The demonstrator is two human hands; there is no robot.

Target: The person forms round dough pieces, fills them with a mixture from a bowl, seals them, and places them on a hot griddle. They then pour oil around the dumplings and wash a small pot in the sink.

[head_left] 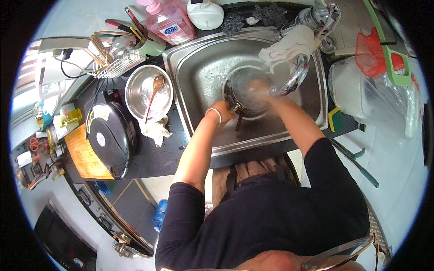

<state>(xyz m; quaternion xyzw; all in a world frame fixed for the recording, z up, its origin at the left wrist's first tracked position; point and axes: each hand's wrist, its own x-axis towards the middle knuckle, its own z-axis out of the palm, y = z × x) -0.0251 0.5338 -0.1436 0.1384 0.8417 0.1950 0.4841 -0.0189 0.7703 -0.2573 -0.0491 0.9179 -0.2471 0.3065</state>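
Observation:
In the steel sink (199, 67) lies a round, dark pan-like vessel (242, 101) with a pale rim and a short dark handle (239, 123). My left hand (220, 110), a white bangle at its wrist, is closed on the near left edge of the vessel by the handle. Over its inside is my right hand (260, 86), smeared by motion and haze, so its fingers and anything in them cannot be made out. The curved chrome faucet (298, 74) hangs just right of that hand. A white cloth (289, 47) drapes over the faucet's base.
Left of the sink stand a steel bowl (131, 97) with a wooden spoon (156, 90), a crumpled white cloth (156, 131) and a black round electric appliance (110, 135). A pink soap bottle (169, 25) is behind. A yellow-green sponge (335, 120) sits at the right edge.

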